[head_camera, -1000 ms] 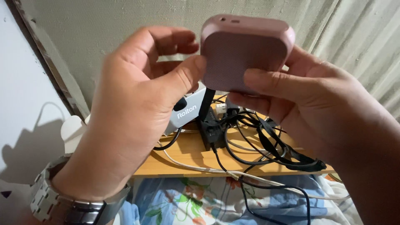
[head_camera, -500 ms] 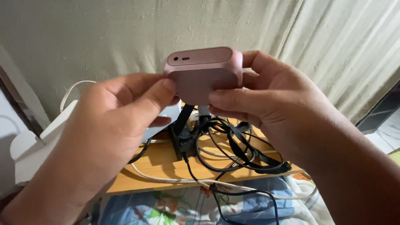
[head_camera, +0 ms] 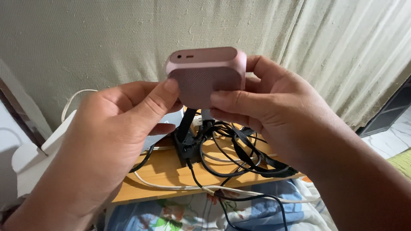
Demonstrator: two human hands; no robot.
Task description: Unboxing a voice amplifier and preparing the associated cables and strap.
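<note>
A small pink speaker (head_camera: pixel 207 72) with rounded corners and a mesh face is held up in front of a beige curtain. My right hand (head_camera: pixel 274 107) grips it from the right, thumb across the lower face and fingers behind. My left hand (head_camera: pixel 115 128) pinches its left edge between thumb and forefinger. A black strap hangs down from the speaker's underside toward the cables.
Below the hands a wooden shelf (head_camera: pixel 167 173) carries a tangle of black cables (head_camera: pixel 239 149) and a white cable (head_camera: pixel 171 185). A white box (head_camera: pixel 38 149) sits at the left. Floral bedding (head_camera: pixel 180 214) lies under the shelf. A dark frame edge shows at far right.
The speaker and both hands have dropped lower and away from the camera. My left thumb and forefinger have closed onto the speaker's left edge. The view has shifted right.
</note>
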